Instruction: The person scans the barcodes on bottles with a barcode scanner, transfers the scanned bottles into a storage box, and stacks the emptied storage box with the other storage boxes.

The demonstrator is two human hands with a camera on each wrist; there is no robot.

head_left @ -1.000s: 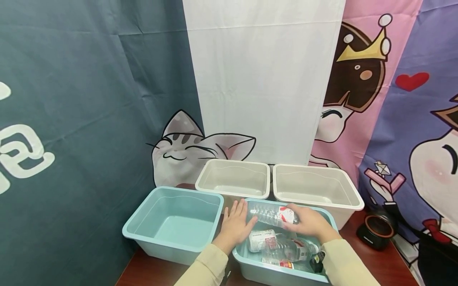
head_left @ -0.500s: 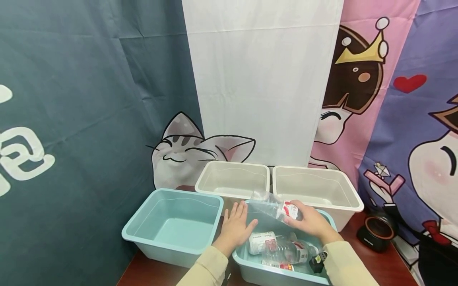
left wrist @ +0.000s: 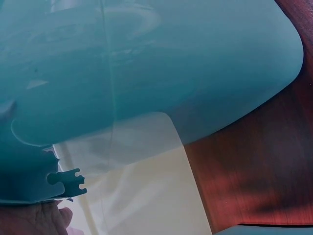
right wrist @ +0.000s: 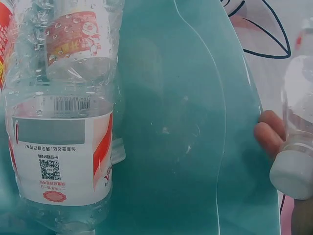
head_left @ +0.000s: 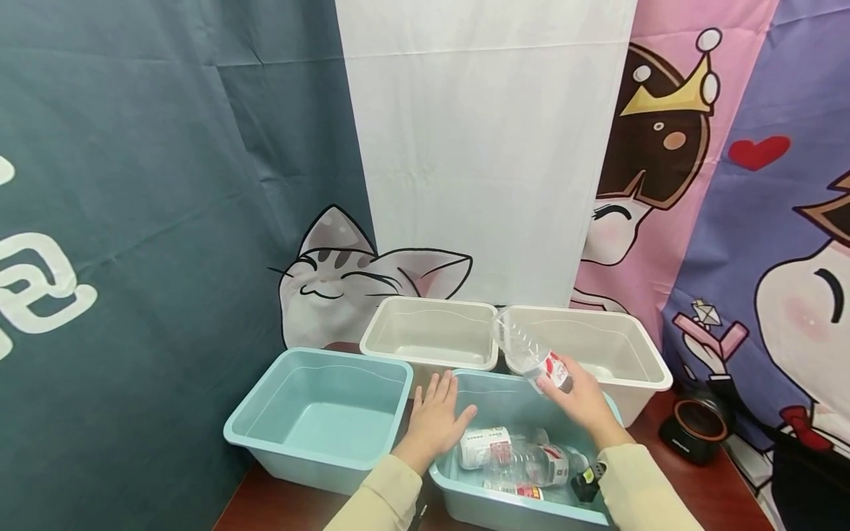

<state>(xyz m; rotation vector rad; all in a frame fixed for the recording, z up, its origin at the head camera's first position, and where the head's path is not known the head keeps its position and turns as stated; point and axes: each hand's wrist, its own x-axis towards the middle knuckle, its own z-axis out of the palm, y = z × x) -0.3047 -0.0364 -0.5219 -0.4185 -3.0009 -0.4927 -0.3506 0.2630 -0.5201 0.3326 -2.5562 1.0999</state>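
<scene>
My right hand grips a clear plastic bottle with a red and white label, tilted above the far rim of the right blue tub. Its base end points up and left, over the white bins. In the right wrist view the held bottle shows a white cap near the fingers. My left hand, fingers straight, rests on that tub's left rim. Inside the tub lie another clear bottle, a white-labelled bottle and a bottle with a red and yellow label.
A second blue tub stands to the left. Behind are two white bins, the left bin and the right bin. A black round device sits on the brown table at right. Printed curtains hang behind.
My right hand has lifted the bottle out of the right blue tub, swinging its far end up toward the right white bin. The left hand stays in place.
</scene>
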